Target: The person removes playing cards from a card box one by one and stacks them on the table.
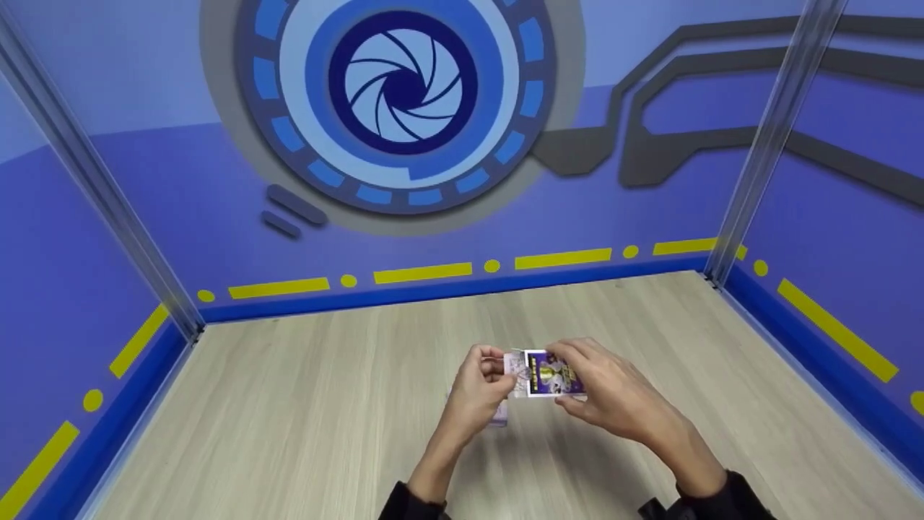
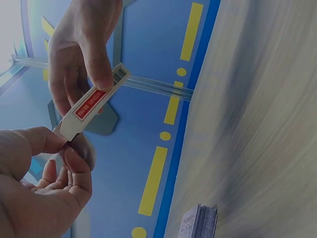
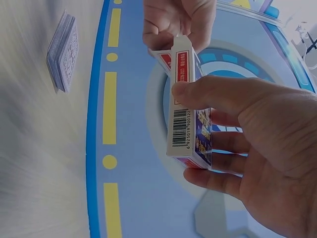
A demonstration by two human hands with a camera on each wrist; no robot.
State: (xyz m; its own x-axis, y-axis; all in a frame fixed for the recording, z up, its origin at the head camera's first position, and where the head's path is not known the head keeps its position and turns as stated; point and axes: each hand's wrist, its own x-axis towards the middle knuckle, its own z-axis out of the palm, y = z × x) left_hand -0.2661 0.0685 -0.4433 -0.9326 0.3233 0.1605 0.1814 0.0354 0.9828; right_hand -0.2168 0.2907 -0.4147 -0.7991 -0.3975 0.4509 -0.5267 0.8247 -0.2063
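Card box (image 1: 546, 373), held above the worktop's (image 1: 289, 404) middle, long axis running hand to hand: right hand (image 1: 613, 397) fingers clasping its body, left hand (image 1: 476, 390) fingers pinching its end flap.

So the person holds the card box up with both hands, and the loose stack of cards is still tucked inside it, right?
Not quite. Both hands do hold the card box, but the stack of cards is outside it, lying on the wooden table. The right wrist view shows the stack apart from the box.
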